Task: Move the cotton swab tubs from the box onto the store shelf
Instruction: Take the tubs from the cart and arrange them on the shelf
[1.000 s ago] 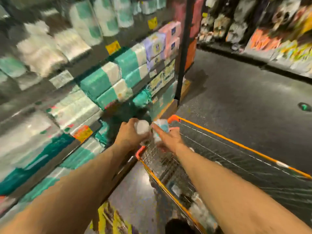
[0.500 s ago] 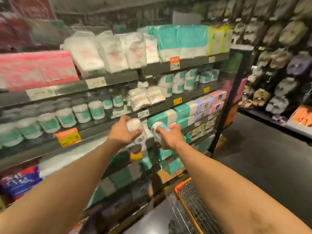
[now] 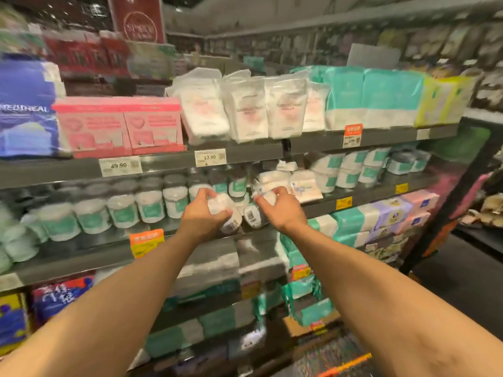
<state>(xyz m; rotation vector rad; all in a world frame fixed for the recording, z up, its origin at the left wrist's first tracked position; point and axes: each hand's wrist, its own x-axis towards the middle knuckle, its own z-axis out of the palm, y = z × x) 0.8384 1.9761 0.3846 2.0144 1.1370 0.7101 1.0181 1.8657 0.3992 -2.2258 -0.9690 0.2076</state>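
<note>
Both arms are now stretching further forward than half a second ago, carrying the two tubs from in front of the shelving into the opening of the middle shelf (image 3: 81,261), and the view is now facing the racks more squarely. The left hand (image 3: 202,213) is gripping the left tub (image 3: 231,223), fingers curling over its white side, the barcoded end pointing down and toward the camera. The right hand (image 3: 283,210) is holding the right tub (image 3: 251,215) the same way, thumb and fingers wrapping round it, so both tubs are tilting and almost touching each other just above the shelf board. To their left a row of tubs (image 3: 122,210) with green labels is standing on that shelf, and just behind the right hand bags of cotton pads (image 3: 283,178) are lying stacked. An orange price tag (image 3: 147,242) is hanging on the shelf edge below the left forearm. Pink boxes (image 3: 119,126) are sitting on the shelf above.
</note>
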